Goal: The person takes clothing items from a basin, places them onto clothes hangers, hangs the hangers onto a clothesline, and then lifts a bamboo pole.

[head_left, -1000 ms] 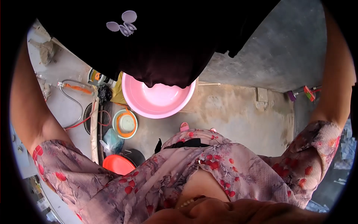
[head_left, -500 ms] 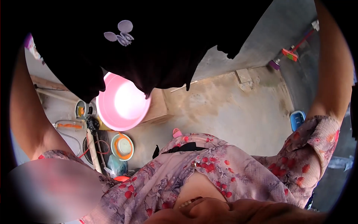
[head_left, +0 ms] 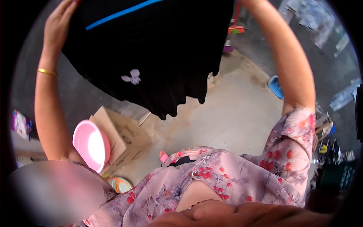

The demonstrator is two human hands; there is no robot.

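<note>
A black garment [head_left: 162, 53] with a blue stripe and a small pale mouse-like print hangs spread out between my raised arms, its lower edge wavy. At the upper left, my left hand [head_left: 60, 24] grips the garment's edge, with fingers closed and partly cut off by the frame; a gold bangle circles that wrist. My right hand [head_left: 252, 3] is at the top edge of the view by the garment's other side, and its fingers are out of sight.
A pink basin [head_left: 84, 142] rests by a cardboard box [head_left: 128, 132] at the lower left. A blue basin [head_left: 276, 86] lies on the floor near my right arm. Brooms [head_left: 236, 29] lean at the top. Assorted items [head_left: 332, 151] stand at the right edge.
The view has turned, and the basin and box now appear further left. The garment's blue stripe and my left hand have come into sight; its print sits lower.
</note>
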